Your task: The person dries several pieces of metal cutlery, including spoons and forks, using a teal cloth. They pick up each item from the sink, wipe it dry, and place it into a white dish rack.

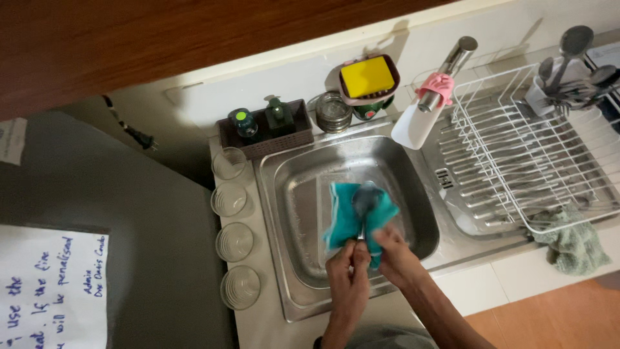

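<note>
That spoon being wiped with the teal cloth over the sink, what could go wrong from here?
The spoon is pinched by its handle between the left hand and right hand; if it is wet it might slip and clatter into the steel sink. Four empty glasses stand in a row along the sink's edge, so a left elbow swing could knock one over. The teal cloth may drop too.
</note>
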